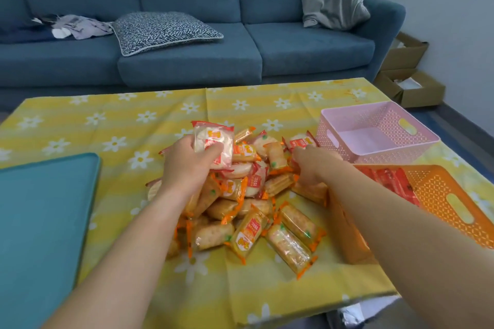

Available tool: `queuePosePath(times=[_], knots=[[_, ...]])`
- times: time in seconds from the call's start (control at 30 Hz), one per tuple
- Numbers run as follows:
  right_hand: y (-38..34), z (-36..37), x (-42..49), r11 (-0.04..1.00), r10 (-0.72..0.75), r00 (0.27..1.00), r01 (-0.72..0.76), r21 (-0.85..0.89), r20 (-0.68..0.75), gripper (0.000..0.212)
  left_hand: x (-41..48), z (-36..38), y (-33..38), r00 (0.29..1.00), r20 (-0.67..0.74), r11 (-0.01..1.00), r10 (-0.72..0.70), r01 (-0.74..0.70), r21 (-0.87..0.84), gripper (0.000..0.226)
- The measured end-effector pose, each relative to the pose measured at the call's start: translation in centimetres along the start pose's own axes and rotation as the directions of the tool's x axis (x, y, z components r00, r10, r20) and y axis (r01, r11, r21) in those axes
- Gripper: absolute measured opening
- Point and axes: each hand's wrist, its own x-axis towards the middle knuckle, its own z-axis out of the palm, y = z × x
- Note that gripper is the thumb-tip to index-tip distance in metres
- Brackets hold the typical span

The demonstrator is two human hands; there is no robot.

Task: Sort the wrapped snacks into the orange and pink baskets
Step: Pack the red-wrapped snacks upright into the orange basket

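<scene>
A heap of wrapped snacks (248, 211) lies in the middle of the yellow flowered cloth (107, 120): long golden crackers in orange-trimmed wrappers and round white crackers in red-trimmed wrappers. My left hand (187, 165) holds a round white cracker pack (213, 141) raised over the heap's far side. My right hand (312, 165) is closed on a red-trimmed pack (300, 141) at the heap's right edge. The pink basket (374, 157) stands at the far right with nothing in it. The orange basket (441, 195), nearer on the right, holds red-wrapped snacks (390, 179).
A teal tray or cushion (45, 222) lies on the table's left side. A blue sofa (187, 61) with pillows stands behind the table. Cardboard boxes (409, 85) sit on the floor at the far right. The table's near edge runs under my forearms.
</scene>
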Motion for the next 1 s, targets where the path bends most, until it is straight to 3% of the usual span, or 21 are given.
queuePosePath(times=[0.1,0.17,0.2,0.27,0.3,0.33,0.37,0.43,0.5,0.57,0.63,0.7,0.8,0.9,1.0], knots=[[-0.9,-1.1,-0.8,0.990,0.121,0.946,-0.092,0.108,-0.301,0.032,1.4,-1.4,-0.8,0.997,0.009,0.997,-0.076,0.076,-0.014,0.037],[-1.9,-1.8,-1.7,0.930,0.176,0.881,-0.003,0.368,-0.438,0.026,2.3,-2.0,-1.9,0.989,0.084,0.992,-0.122,0.122,0.006,0.024],[-2.4,-2.2,-2.0,0.837,0.194,0.884,0.076,0.542,-0.425,0.023,2.6,-2.1,-2.3,0.983,0.122,0.990,-0.140,0.141,0.002,0.014],[-4.1,-3.1,-2.6,0.510,0.170,0.956,0.124,0.851,-0.240,0.015,2.9,-2.5,-2.7,0.972,0.169,0.986,-0.165,0.168,-0.004,0.005],[-4.9,-3.1,-2.6,0.336,0.133,0.988,0.033,0.941,-0.083,0.010,2.9,-2.5,-2.7,0.967,0.185,0.984,-0.174,0.179,-0.008,0.006],[-5.7,-2.8,-2.5,0.209,0.074,0.995,-0.074,0.975,0.060,0.003,2.9,-2.7,-2.8,0.962,0.195,0.980,-0.191,0.199,-0.021,0.010],[-6.4,-2.3,-2.3,0.169,0.030,0.988,-0.155,0.973,0.152,0.011,2.9,-3.0,-2.9,0.954,0.213,0.974,-0.211,0.223,-0.033,0.014],[-7.1,-1.0,-1.6,0.190,0.013,0.982,-0.188,0.964,0.189,0.029,2.9,-3.5,-3.3,0.935,0.256,0.963,-0.246,0.265,-0.043,0.021],[-7.6,-0.7,-1.5,0.187,0.010,0.989,-0.147,0.971,0.147,0.025,2.8,-4.0,-3.8,0.925,0.284,0.957,-0.252,0.281,-0.066,0.025],[-7.9,-0.5,-1.0,0.184,0.007,0.990,-0.138,0.973,0.139,0.033,2.7,-4.5,-4.0,0.931,0.282,0.962,-0.231,0.262,-0.075,0.014],[-8.2,-0.1,-0.6,0.248,-0.006,0.991,-0.131,0.960,0.137,0.055,2.5,-4.9,-4.0,0.941,0.266,0.969,-0.210,0.236,-0.069,0.003],[-8.3,0.4,0.0,0.349,-0.030,0.986,-0.145,0.926,0.165,0.070,2.3,-5.4,-4.1,0.944,0.257,0.968,-0.209,0.236,-0.082,0.007],[-8.5,-0.2,-0.4,0.448,-0.051,0.985,-0.126,0.885,0.166,0.059,2.4,-5.9,-4.4,0.948,0.229,0.966,-0.219,0.245,-0.089,0.006],[-8.6,-0.8,-0.1,0.442,-0.038,0.987,-0.122,0.888,0.155,0.074,2.4,-6.2,-4.5,0.956,0.207,0.964,-0.208,0.236,-0.119,0.004],[-8.7,-0.6,0.7,0.438,-0.046,0.984,-0.136,0.889,0.173,0.072,2.4,-6.2,-4.5,0.956,0.205,0.963,-0.210,0.239,-0.127,0.006]])
